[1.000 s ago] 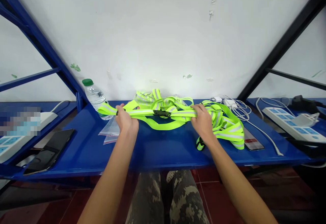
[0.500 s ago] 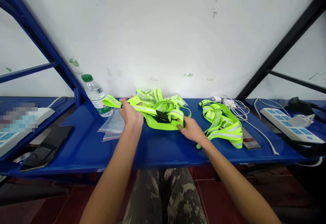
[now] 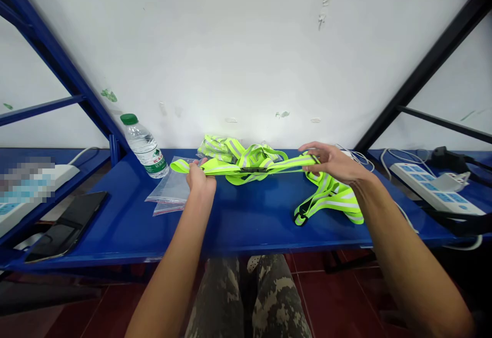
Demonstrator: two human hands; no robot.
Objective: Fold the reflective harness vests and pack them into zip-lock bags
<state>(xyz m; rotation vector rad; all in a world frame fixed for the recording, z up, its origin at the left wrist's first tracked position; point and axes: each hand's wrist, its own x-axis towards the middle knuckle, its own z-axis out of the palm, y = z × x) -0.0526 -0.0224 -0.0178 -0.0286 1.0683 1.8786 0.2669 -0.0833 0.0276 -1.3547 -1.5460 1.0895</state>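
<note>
A neon yellow reflective strap point(image 3: 274, 166) is stretched sideways above the blue table point(image 3: 246, 225). Its left part is gripped by my left hand point(image 3: 200, 176), and a looped end sticks out beyond the fingers. My right hand point(image 3: 332, 163) pinches the other end, beside a black buckle. A black piece sits midway along the strap. Behind it lies a pile of similar straps point(image 3: 230, 147), partly in clear plastic. Another strap bundle point(image 3: 334, 199) with a black buckle rests below my right hand, which covers part of it.
A water bottle point(image 3: 145, 146) with a green cap stands at the back left, beside clear plastic bags point(image 3: 169, 189). A dark phone point(image 3: 67, 228) lies at the far left. Power strips point(image 3: 436, 189) and white cables point(image 3: 357, 157) are at the right. A white wall rises behind.
My right hand has moved right and up, pulling the strap out into a long straight line. My left hand has stayed nearly in place, still holding the strap.
</note>
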